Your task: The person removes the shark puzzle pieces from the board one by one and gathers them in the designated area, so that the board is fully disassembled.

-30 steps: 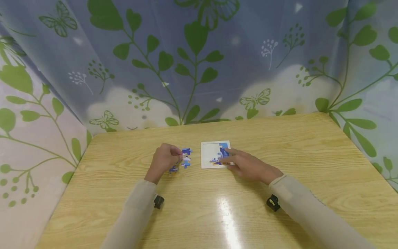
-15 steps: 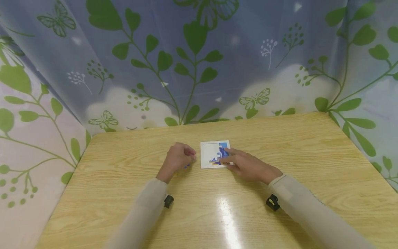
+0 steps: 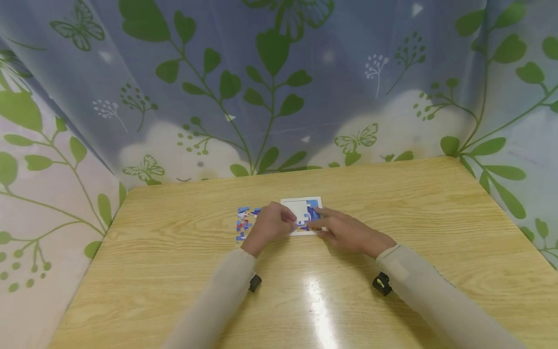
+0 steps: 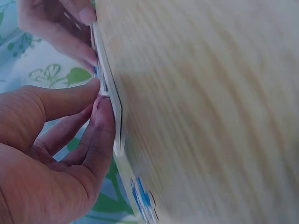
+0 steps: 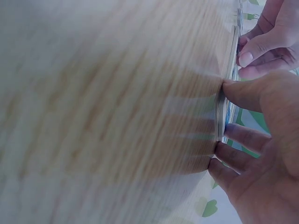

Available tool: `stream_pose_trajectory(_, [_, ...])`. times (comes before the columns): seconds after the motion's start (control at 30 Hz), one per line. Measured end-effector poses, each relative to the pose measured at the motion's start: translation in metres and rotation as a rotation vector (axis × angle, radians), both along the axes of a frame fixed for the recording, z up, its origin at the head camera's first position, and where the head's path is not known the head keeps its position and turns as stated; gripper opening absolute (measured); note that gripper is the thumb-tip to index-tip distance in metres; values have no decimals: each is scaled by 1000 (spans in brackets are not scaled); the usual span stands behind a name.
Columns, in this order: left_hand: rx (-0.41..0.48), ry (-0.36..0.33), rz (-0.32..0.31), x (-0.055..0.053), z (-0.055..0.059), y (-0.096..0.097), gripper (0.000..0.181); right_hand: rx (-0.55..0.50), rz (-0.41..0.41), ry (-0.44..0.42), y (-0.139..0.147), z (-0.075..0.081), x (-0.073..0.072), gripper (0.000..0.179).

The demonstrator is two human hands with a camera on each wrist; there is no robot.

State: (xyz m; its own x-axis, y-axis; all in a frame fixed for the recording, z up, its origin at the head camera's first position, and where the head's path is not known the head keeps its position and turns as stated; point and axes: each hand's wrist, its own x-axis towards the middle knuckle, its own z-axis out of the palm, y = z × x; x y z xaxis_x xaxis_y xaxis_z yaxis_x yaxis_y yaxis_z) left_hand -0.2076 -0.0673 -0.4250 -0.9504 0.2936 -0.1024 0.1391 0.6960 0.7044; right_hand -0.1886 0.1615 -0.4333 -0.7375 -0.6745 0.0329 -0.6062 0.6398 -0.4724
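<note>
A small square jigsaw tray (image 3: 293,199) with a white border lies on the table; blue assembled pieces (image 3: 313,206) fill its right side and lower edge. My left hand (image 3: 271,224) is over the tray's lower left part. In the left wrist view its thumb and forefinger pinch a thin puzzle piece (image 4: 96,103), mostly hidden by the fingertips, right at the tray's edge. My right hand (image 3: 348,232) rests at the tray's right side, its fingers extended over the fitted pieces. The right wrist view shows its thumb (image 5: 243,91) against the tray's near edge.
Several loose puzzle pieces (image 3: 242,225) in blue, white and red lie left of the tray, partly covered by the left hand. The wooden table (image 3: 414,203) meets a leaf-patterned curtain (image 3: 209,97) at the back. Each wrist carries a small black camera (image 3: 382,283).
My left hand has moved right from the loose pieces to the tray, with a piece in its fingertips. More loose pieces show behind it. The right hand has stayed in place.
</note>
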Motion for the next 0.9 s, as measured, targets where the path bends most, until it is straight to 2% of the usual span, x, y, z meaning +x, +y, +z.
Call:
stream_pose_trajectory(0.17, [-18, 9, -20, 1, -2, 7, 12, -2, 3, 5, 0, 0, 0, 32])
stream_pose_trajectory(0.67, [-42, 8, 27, 0, -6, 14, 12, 8, 5, -11, 8, 0, -1, 32])
stream_pose_trajectory(0.9, [-47, -1, 38, 2, -2, 12, 14, -29, 24, 2, 13, 0, -1, 32])
